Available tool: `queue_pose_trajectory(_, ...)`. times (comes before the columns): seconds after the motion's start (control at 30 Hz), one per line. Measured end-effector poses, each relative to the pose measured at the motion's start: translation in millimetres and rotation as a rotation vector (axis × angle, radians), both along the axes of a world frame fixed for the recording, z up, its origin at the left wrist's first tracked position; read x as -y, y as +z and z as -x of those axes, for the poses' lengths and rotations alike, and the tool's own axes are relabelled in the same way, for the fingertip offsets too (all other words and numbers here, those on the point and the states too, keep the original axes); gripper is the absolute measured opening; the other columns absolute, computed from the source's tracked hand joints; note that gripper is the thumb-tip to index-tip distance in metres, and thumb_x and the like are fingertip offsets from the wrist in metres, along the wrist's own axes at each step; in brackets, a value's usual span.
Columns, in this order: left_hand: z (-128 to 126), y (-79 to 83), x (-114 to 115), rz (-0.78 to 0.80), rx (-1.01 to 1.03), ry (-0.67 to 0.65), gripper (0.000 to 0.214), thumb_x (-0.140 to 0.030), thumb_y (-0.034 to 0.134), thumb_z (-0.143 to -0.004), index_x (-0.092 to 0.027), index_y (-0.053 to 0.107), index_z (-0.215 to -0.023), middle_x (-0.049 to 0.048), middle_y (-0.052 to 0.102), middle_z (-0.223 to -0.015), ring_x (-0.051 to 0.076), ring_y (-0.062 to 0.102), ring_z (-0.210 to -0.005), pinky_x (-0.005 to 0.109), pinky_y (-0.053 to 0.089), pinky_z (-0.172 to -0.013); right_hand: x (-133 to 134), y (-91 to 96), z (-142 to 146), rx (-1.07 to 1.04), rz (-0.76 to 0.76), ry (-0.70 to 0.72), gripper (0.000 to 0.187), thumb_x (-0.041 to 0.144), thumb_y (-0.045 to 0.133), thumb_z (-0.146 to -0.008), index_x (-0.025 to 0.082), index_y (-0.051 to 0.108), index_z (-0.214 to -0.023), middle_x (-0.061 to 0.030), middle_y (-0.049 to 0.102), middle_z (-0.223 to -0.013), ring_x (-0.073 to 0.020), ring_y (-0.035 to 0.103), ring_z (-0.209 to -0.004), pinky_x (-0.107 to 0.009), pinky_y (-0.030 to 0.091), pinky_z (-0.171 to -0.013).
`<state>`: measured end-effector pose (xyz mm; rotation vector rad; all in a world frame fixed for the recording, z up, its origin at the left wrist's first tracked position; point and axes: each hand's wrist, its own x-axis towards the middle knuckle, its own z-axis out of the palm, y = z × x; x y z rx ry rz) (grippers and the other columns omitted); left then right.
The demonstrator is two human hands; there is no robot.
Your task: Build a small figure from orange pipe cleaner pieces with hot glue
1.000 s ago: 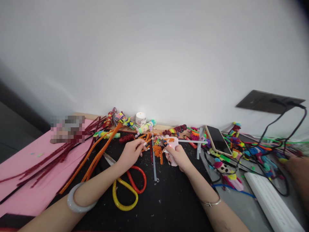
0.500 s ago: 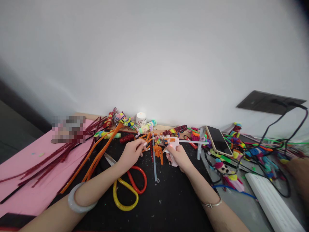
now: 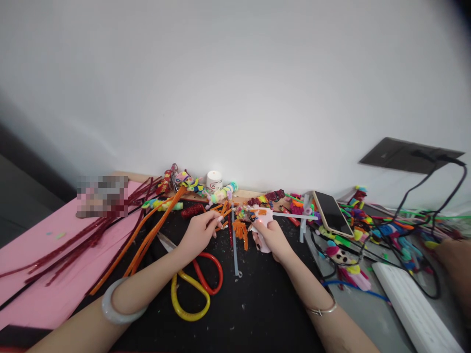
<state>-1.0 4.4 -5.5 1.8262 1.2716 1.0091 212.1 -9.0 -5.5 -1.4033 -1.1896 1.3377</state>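
My left hand [image 3: 204,228] is closed in a pinch on a short orange pipe cleaner [image 3: 225,214], near the middle of the black mat [image 3: 253,314]. In my right hand [image 3: 270,235] is a pale pink glue gun [image 3: 265,245], its front end toward my left hand. A translucent glue stick [image 3: 294,215] sticks out to the right behind it. Between and below the hands lies a fringed orange pipe cleaner piece [image 3: 241,231], beside another glue stick [image 3: 236,250]. The small colourful part around the gun's tip is too cluttered to make out.
Scissors [image 3: 191,304] with red and yellow handles lie under my left forearm. Long orange pipe cleaners [image 3: 154,235] and dark red ones [image 3: 88,235] spread leftward. A phone [image 3: 333,214], cables, small pipe cleaner figures [image 3: 342,257] and a power strip [image 3: 412,304] lie right. Another person's hand [image 3: 454,260] is at the edge.
Both hands keep nearly the same place and hold. The whole view has shifted very slightly; no object has plainly moved.
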Motion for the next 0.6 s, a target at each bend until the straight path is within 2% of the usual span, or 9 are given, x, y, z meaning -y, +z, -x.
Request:
queue_pose_trajectory(0.4,-0.3,0.8,-0.1,-0.004,0.004,0.01,0.027,-0.032,0.044,-0.089,-0.017,0.059,-0.072,-0.0044,0.053,-0.049,0.012,0.053,-0.045,0.022,0.041,-0.054,0.6,2.4,1.1,0.002,0.01,-0.027,0.038,0.046,0.058,-0.074,0.017,0.051,-0.05,0.0019,0.051,-0.041,-0.0069,0.04,-0.03,-0.019,0.033,-0.03)
queue_pose_trajectory(0.6,0.2,-2.5,-0.6,0.001,0.021,-0.012,0.026,-0.032,0.042,-0.089,-0.017,0.058,-0.076,-0.0009,0.063,-0.064,0.011,0.054,-0.047,0.022,0.042,-0.054,-0.9,0.1,-1.2,0.063,-0.005,-0.043,0.035,0.045,0.055,-0.076,0.016,0.055,-0.057,0.0019,0.052,-0.044,-0.0082,0.041,-0.031,-0.021,0.035,-0.032)
